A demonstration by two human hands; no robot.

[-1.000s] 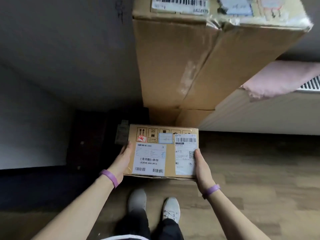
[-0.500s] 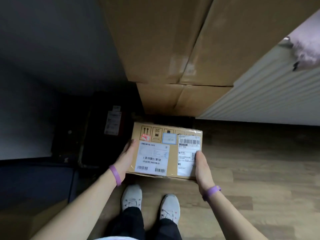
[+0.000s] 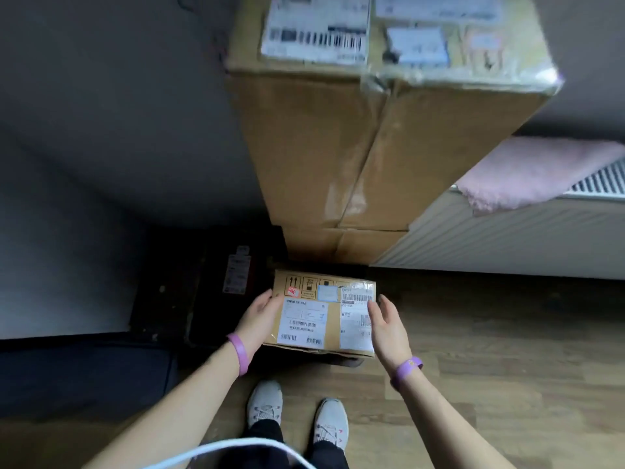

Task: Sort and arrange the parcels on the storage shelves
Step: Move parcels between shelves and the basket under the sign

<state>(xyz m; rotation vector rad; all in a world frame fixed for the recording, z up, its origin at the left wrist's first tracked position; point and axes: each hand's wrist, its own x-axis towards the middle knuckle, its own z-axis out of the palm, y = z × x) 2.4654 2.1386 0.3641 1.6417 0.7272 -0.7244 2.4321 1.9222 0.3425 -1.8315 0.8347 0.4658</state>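
The parcel (image 3: 324,313) lies between both hands, in front of the stacked boxes (image 3: 338,147). The left hand (image 3: 258,316) holds its left edge with thumb on top. The fingers of the right hand (image 3: 385,328) lie straight against its right edge.

One head-worn view — looking steeply down, close over the parcel (image 3: 324,316), shoes (image 3: 265,402) and floor (image 3: 507,367).

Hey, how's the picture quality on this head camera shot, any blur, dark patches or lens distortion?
Head view: dim overall, with the picture's left side nearly black, so the dark object beside the small parcel is hard to read; labels atop the tall box are smeared and illegible; wide-angle distortion splays the tall box and bends the radiator; tape on the tall box shows mild glare.
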